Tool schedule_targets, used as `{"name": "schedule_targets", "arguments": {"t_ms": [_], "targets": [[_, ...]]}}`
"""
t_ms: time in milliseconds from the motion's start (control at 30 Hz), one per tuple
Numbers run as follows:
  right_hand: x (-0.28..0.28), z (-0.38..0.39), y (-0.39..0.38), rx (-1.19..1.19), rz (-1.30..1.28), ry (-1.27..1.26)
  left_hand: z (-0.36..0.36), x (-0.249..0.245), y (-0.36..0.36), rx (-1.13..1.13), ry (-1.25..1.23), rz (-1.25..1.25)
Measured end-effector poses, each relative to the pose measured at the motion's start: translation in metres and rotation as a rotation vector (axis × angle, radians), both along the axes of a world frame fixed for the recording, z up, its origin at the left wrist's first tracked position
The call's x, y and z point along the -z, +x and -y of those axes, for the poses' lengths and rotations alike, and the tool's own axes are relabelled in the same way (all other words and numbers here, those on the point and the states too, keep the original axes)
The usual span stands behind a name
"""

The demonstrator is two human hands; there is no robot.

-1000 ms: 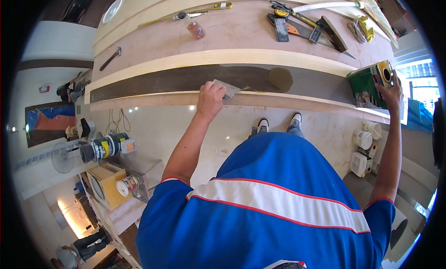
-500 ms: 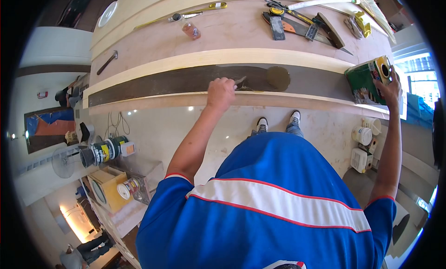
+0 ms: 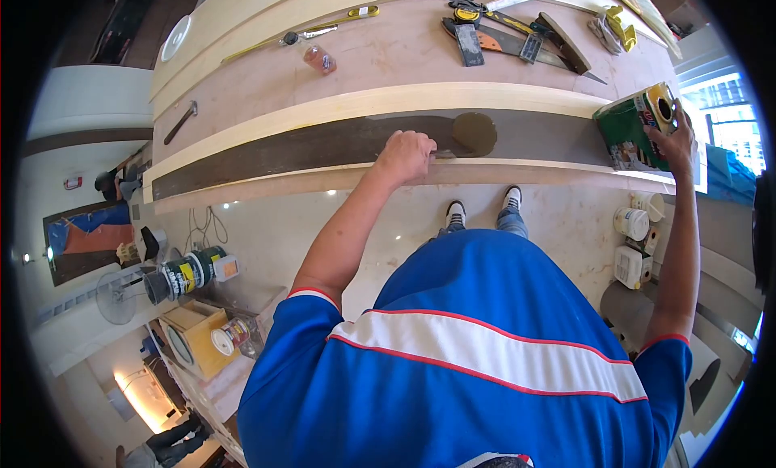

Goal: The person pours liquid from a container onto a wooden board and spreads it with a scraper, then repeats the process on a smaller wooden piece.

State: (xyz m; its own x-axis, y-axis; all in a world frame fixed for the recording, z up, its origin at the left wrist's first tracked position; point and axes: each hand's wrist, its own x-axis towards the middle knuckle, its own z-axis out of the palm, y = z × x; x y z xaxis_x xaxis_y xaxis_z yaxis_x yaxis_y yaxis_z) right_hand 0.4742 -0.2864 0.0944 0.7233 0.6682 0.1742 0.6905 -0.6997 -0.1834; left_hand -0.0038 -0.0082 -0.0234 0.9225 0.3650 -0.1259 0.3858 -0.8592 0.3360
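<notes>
A long dark grey strip [image 3: 558, 137] lies on a pale wooden board [image 3: 323, 100] across the bench. My left hand [image 3: 406, 155] is closed round a small flat spreader, mostly hidden under the fingers, over the strip's near edge. Just right of that hand sits a round puddle of brownish glue [image 3: 474, 134]. Left of it the strip looks darker and wet. At the strip's right end stands a green and yellow rectangular tin [image 3: 626, 137], tilted, its round opening turned to the right. My right hand [image 3: 677, 145] grips the tin's right side.
Behind the strip lie a hammer [image 3: 181, 122], a small bottle [image 3: 320, 60], a tape measure [image 3: 467, 15], a handsaw [image 3: 517, 48] and gloves [image 3: 614, 30]. Buckets [image 3: 632, 223] stand on the floor at right, paint pails [image 3: 187, 274] and a fan [image 3: 117, 297] at left. People are in the left background.
My left hand has slid right along the strip, close to the glue puddle, and the spreader is now more hidden. My right hand remains on the tin. The view has shifted slightly.
</notes>
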Motion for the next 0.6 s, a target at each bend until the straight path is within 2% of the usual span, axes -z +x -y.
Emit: {"name": "schedule_targets", "arguments": {"t_ms": [67,167,267,367,500,600], "targets": [[0.001,0.000,0.000,0.004,0.000,0.006,-0.006,0.002,0.004,0.010,-0.083,-0.063],[0.000,0.000,-0.001,0.001,-0.005,0.008,-0.019,-0.001,0.012,-0.162,-0.275,-0.212],[-0.001,0.000,0.000,-0.002,-0.014,0.006,-0.046,0.010,0.011,-0.272,-0.297,-0.140],[0.003,0.002,0.005,-0.026,-0.002,0.031,-0.075,0.005,0.011,-0.323,-0.198,-0.090],[-0.002,0.001,0.000,-0.011,-0.014,0.007,-0.063,-0.008,0.019,-0.288,-0.101,-0.138],[-0.004,0.000,-0.002,-0.007,-0.005,-0.009,-0.050,0.000,0.017,-0.147,-0.280,-0.205]]}}
